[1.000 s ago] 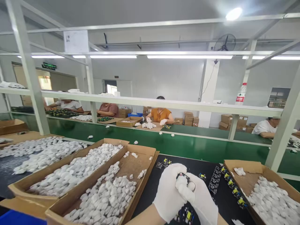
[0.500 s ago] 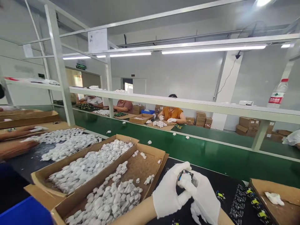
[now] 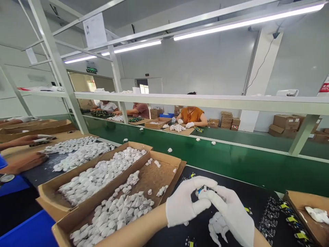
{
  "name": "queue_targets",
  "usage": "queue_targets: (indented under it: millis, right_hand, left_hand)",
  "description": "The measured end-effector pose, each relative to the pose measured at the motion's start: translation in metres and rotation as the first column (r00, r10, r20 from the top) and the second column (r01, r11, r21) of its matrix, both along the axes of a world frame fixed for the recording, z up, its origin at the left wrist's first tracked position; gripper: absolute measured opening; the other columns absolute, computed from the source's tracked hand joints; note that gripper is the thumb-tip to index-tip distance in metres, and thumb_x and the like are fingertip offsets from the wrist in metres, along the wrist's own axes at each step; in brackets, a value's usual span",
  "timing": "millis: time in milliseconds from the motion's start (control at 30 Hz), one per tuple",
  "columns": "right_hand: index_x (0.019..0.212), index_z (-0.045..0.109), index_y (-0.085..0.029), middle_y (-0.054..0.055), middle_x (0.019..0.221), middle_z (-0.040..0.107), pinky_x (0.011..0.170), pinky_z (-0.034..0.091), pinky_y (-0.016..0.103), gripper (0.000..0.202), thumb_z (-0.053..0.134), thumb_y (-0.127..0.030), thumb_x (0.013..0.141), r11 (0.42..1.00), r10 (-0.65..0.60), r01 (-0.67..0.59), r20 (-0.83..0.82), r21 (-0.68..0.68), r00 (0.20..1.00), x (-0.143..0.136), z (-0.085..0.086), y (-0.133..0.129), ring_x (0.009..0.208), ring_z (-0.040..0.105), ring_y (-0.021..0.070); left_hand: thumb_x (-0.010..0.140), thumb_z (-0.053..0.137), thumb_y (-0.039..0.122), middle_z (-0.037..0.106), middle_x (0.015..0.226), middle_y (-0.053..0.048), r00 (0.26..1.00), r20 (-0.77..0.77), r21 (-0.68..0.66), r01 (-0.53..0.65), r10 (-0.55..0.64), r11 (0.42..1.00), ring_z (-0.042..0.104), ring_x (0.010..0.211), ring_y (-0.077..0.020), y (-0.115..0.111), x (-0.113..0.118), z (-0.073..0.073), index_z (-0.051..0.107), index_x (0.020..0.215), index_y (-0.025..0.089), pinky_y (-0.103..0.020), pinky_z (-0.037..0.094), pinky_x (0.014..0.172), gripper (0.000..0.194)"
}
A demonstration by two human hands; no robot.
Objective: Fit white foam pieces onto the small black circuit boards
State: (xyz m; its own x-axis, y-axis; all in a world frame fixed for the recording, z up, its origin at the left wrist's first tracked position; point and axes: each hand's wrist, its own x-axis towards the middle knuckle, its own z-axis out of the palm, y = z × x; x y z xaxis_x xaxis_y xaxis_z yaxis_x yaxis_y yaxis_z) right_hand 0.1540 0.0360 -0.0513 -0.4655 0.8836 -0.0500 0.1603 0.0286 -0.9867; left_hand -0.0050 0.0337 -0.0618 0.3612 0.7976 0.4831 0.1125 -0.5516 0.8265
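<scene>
My left hand (image 3: 182, 203), in a white glove, is closed around the left side of a small electronic assembly (image 3: 201, 190). Dark edges, a blue part and a whitish part of it show between the fingers; the rest is hidden. From the other side my right hand (image 3: 233, 211), also gloved, grips it, a finger or thumb pressing on its front. Below the right hand, a crumpled white soft lump (image 3: 218, 226) lies on the black mat (image 3: 200, 236). Circuit boards with yellow parts (image 3: 291, 219) stand in a row to the right, beside dark flat boards (image 3: 269, 216).
Cardboard trays (image 3: 177, 161) of white lumps (image 3: 123, 212) are at left; another carton (image 3: 308, 199) is at right. A green conveyor (image 3: 239, 164) carrying small white pieces runs behind, under a shelf (image 3: 180, 99). A co-worker's hands (image 3: 28, 163) work at far left; other people sit across.
The view has tilted and shifted a little. Both hands still hold the assembly, now turned so less of its white part shows. The co-worker's hand at left now has a dark piece.
</scene>
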Motion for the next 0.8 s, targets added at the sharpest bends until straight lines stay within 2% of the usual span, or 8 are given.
queue_targets:
  millis: [100, 200, 267, 367, 500, 600, 700, 800]
  right_hand:
    - [0.08, 0.069, -0.014, 0.005, 0.072, 0.064, 0.065, 0.048, 0.029, 0.042, 0.055, -0.053, 0.077, 0.981, -0.062, 0.076, -0.083, 0.181, 0.995, 0.011, 0.006, 0.001, 0.069, 0.06, 0.0196]
    - [0.079, 0.07, -0.015, 0.007, 0.08, 0.067, 0.078, 0.048, 0.034, 0.045, 0.053, -0.057, 0.077, 0.968, -0.092, 0.122, -0.145, 0.221, 0.985, 0.019, 0.017, 0.0, 0.083, 0.059, 0.0243]
    - [0.077, 0.07, -0.017, 0.009, 0.081, 0.066, 0.078, 0.048, 0.036, 0.047, 0.053, -0.061, 0.076, 0.967, -0.099, 0.136, -0.178, 0.214, 0.979, 0.023, 0.023, -0.001, 0.085, 0.059, 0.0259]
    - [0.074, 0.068, -0.017, 0.007, 0.076, 0.062, 0.075, 0.049, 0.036, 0.043, 0.058, -0.058, 0.074, 0.983, -0.03, 0.064, -0.196, 0.172, 0.98, 0.024, 0.028, 0.001, 0.078, 0.058, 0.0234]
    - [0.07, 0.064, -0.016, 0.001, 0.065, 0.054, 0.068, 0.049, 0.032, 0.036, 0.062, -0.051, 0.073, 0.993, -0.028, 0.048, -0.192, 0.104, 0.981, 0.021, 0.025, 0.009, 0.065, 0.053, 0.0168]
    - [0.066, 0.062, -0.015, 0.0, 0.062, 0.052, 0.066, 0.047, 0.03, 0.04, 0.061, -0.054, 0.073, 0.99, -0.03, 0.054, -0.176, 0.132, 0.984, 0.019, 0.015, 0.015, 0.062, 0.05, 0.0146]
    - [0.078, 0.066, -0.014, 0.002, 0.069, 0.057, 0.065, 0.046, 0.029, 0.043, 0.058, -0.056, 0.075, 0.977, -0.006, 0.036, -0.141, 0.21, 0.99, 0.017, 0.004, 0.019, 0.063, 0.049, 0.0145]
    - [0.087, 0.066, -0.014, 0.004, 0.076, 0.06, 0.065, 0.046, 0.029, 0.041, 0.059, -0.053, 0.076, 0.969, -0.01, 0.035, -0.102, 0.243, 0.995, 0.015, -0.002, 0.02, 0.065, 0.05, 0.015]
  left_hand:
    - [0.068, 0.064, 0.014, 0.067, 0.097, -0.006, 0.998, -0.033, 0.055, -0.047, 0.049, 0.997, 0.063, 0.087, -0.0203, 0.009, 0.013, 0.005, 0.064, 0.101, 0.019, -0.034, 0.051, 0.081, 0.033]
    - [0.063, 0.068, 0.015, 0.067, 0.094, -0.007, 0.999, 0.022, 0.053, -0.047, 0.046, 0.998, 0.062, 0.08, -0.0185, 0.015, 0.026, 0.006, 0.066, 0.095, 0.017, -0.031, 0.051, 0.074, 0.032]
    - [0.062, 0.072, 0.023, 0.066, 0.09, -0.007, 0.991, 0.13, -0.046, -0.023, 0.029, 0.999, 0.059, 0.072, -0.0161, 0.019, 0.033, 0.005, 0.065, 0.095, 0.015, -0.029, 0.051, 0.068, 0.035]
    - [0.06, 0.074, 0.043, 0.063, 0.083, -0.005, 0.959, 0.283, -0.203, 0.031, 0.028, 0.979, 0.055, 0.064, -0.0131, 0.022, 0.038, 0.0, 0.063, 0.099, 0.015, -0.027, 0.05, 0.061, 0.049]
    - [0.068, 0.062, 0.061, 0.061, 0.077, -0.004, 0.962, 0.262, -0.242, -0.009, 0.074, 0.97, 0.054, 0.068, -0.0142, 0.024, 0.038, -0.005, 0.061, 0.103, 0.014, -0.028, 0.048, 0.067, 0.059]
    - [0.068, 0.062, 0.061, 0.058, 0.075, -0.003, 0.965, 0.221, -0.265, -0.077, 0.139, 0.961, 0.052, 0.068, -0.0137, 0.023, 0.038, -0.009, 0.061, 0.102, 0.013, -0.027, 0.047, 0.066, 0.059]
    - [0.072, 0.062, 0.054, 0.056, 0.07, -0.002, 0.953, 0.226, -0.291, -0.131, 0.201, 0.948, 0.05, 0.062, -0.0119, 0.02, 0.041, -0.012, 0.061, 0.097, 0.013, -0.026, 0.046, 0.062, 0.048]
    - [0.074, 0.061, 0.051, 0.056, 0.068, -0.001, 0.949, 0.247, -0.301, -0.119, 0.198, 0.946, 0.049, 0.058, -0.0114, 0.017, 0.044, -0.012, 0.061, 0.095, 0.014, -0.027, 0.046, 0.06, 0.042]
